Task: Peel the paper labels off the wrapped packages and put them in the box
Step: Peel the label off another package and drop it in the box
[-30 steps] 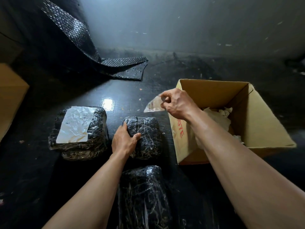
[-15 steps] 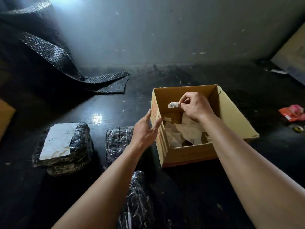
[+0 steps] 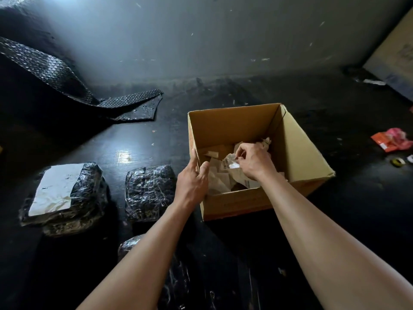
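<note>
Bare storage or packing room, with the work done at floor level. A dark glossy floor (image 3: 368,186) meets a plain grey wall (image 3: 201,41). A black bubble-wrap sheet (image 3: 125,104), plastic-wrapped packages (image 3: 149,191) and a cardboard box (image 3: 301,157) sit straight on the floor, with a red wrapper (image 3: 391,142) as litter and flat cardboard (image 3: 397,63) leaning at far right.

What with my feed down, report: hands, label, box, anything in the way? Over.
Left hand grips cardboard box rim. Right hand pinches peeled label inside box, above paper scraps. White label still on left package. Nothing blocking.
</note>
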Motion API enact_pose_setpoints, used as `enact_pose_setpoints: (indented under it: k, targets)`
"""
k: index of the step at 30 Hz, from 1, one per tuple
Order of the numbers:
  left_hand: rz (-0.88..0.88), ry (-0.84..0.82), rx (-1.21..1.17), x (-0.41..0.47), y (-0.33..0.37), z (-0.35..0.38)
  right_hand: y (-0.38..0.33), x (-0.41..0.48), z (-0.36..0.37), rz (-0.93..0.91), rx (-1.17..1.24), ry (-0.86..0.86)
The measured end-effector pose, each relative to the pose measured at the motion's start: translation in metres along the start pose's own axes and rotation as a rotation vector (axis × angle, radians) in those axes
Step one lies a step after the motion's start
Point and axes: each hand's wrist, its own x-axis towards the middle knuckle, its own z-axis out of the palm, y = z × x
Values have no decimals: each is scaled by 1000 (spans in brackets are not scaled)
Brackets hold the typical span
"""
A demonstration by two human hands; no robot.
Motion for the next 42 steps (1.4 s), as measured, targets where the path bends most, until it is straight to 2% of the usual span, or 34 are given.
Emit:
enact_pose_setpoints:
  k: [8,17,33,42]
  targets:
    - [-56,52,-24,-1,0,2,3,9,2,8,97,-94]
    - [-68,65,-59,-4,5,1,9,13,-1,7,45,-42]
    - [-58,46,-53,-4,4,-1,11,13,-2,-21,28,-87]
    - [-50,32,-50,-2,1,-1,6,13,0,-32,13,-30]
